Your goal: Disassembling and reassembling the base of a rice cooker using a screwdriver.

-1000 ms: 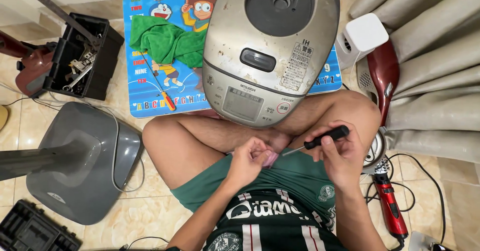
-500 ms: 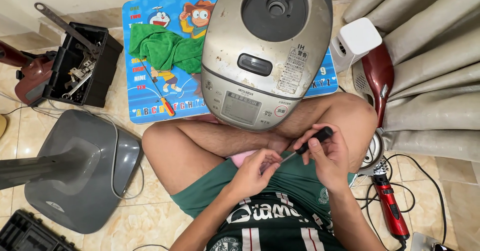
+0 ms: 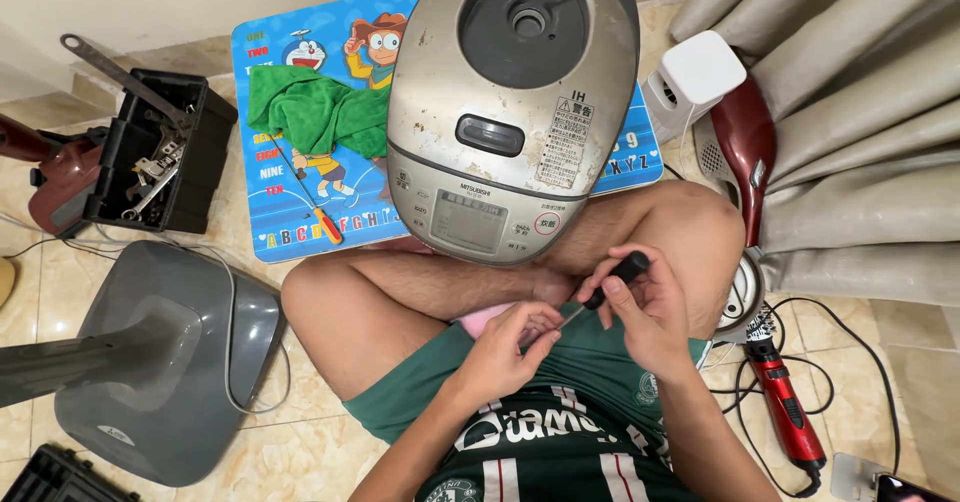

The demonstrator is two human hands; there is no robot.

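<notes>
I sit cross-legged on a tiled floor. My right hand (image 3: 640,307) grips the black handle of a screwdriver (image 3: 612,280), whose thin shaft slants down-left. My left hand (image 3: 508,340) is closed around the shaft's tip, pinching something small that I cannot make out, over a pink object (image 3: 478,320) in my lap. A worn silver rice cooker (image 3: 510,112) stands just beyond my legs on a blue cartoon mat (image 3: 300,232).
A green cloth (image 3: 315,112) and an orange-handled screwdriver (image 3: 318,217) lie on the mat. A black toolbox (image 3: 160,157) stands at left, a grey fan base (image 3: 150,362) at lower left. Curtains (image 3: 860,132), a white box (image 3: 690,77), red appliances (image 3: 785,402) and cables are at right.
Both hands have shifted slightly left and lower over my lap. The screwdriver handle has tilted more upright, and my left hand has closed nearer its tip.
</notes>
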